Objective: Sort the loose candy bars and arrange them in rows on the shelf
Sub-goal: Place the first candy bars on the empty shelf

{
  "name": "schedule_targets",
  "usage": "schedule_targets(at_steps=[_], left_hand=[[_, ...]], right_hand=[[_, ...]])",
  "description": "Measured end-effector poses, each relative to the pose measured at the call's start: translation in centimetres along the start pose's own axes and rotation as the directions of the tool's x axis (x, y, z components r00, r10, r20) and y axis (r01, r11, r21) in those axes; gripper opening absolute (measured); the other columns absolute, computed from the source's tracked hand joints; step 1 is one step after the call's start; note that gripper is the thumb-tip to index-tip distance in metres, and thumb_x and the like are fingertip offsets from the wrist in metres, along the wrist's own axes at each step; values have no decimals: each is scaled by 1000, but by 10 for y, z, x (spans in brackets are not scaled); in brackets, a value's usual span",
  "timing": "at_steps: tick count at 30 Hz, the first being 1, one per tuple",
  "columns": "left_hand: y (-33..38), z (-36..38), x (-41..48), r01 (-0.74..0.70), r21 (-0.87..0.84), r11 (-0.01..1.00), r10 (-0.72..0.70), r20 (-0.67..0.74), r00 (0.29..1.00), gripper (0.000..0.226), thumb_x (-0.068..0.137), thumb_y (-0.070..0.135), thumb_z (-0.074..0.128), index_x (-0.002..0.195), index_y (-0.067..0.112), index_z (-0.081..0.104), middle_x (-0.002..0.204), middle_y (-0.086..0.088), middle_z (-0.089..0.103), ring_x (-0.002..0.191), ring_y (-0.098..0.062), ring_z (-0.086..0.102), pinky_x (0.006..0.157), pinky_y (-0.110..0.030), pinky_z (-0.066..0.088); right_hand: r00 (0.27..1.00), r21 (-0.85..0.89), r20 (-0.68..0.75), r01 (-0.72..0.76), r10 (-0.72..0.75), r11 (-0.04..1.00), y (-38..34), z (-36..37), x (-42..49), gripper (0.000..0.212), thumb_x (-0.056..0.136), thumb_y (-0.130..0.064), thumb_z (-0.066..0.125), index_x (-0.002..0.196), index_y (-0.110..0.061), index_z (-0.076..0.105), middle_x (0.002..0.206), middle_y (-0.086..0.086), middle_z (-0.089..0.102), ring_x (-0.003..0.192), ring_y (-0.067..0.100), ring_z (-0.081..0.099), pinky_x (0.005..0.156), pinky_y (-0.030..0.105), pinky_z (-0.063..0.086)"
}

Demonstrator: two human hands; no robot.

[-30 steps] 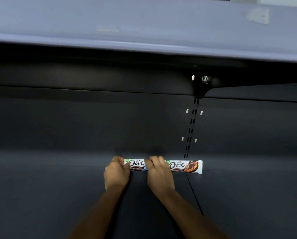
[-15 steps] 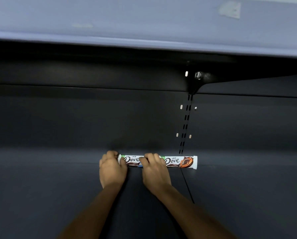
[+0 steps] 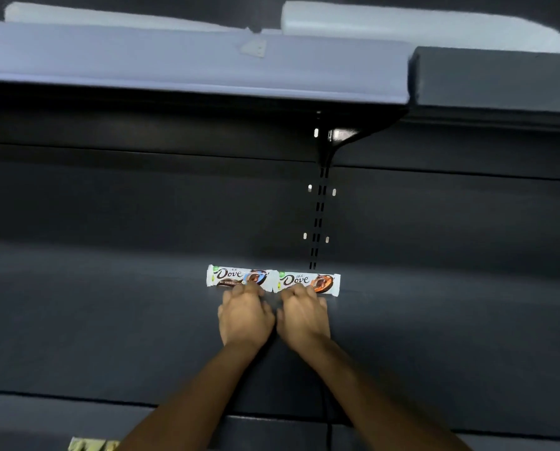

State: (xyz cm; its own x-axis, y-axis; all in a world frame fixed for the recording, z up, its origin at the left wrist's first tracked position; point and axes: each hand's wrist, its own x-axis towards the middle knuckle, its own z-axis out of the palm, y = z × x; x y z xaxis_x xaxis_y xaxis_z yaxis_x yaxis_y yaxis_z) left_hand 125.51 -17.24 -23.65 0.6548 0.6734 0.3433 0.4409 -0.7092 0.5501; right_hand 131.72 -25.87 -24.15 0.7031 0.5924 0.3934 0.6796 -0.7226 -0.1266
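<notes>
Looking down at a dark shelf (image 3: pixel 109 320) with two white Dove candy bars lying flat on it, way at the back, near where the shelf meets the back panel (image 3: pixel 141 203). They're laid end to end in one line, ends touching or as good as. The left bar (image 3: pixel 236 275) has a brown and blue picture on its wrapper, the right bar (image 3: pixel 309 282) an orange one. The right bar's far end sits just below the slotted upright (image 3: pixel 319 222).

Both hands are right up against them, side by side and nearly touching each other. The left hand (image 3: pixel 246 317) has its fingers bent with the tips over the near edge of the left bar, towards its right end. The right hand (image 3: pixel 303 315) does the same on the near edge of the right bar, around the middle. Whether either hand is actually pinching its bar or just pressing on it, I honestly can't tell, since the fingertips are blurry.

Above is a lighter grey upper shelf (image 3: pixel 174 70) on a shiny black bracket (image 3: pixel 340 138). A pale scrap (image 3: pixel 86 444) pokes in at the bottom left edge, too cut off to identify.
</notes>
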Motion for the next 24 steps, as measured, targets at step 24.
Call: schedule_targets(at_steps=[24], left_hand=[[32,-14,-79,-136,27,990,125,264,956,45,89,29,55,129,10,48,132,-12,47,123,-29,44,100,-35,39]], right_hand=[[961,184,2,-272,276,945,42,-62,-94,24,90,-22,53,112,-15,62,116,9,57,112,28,50,93,32,42]])
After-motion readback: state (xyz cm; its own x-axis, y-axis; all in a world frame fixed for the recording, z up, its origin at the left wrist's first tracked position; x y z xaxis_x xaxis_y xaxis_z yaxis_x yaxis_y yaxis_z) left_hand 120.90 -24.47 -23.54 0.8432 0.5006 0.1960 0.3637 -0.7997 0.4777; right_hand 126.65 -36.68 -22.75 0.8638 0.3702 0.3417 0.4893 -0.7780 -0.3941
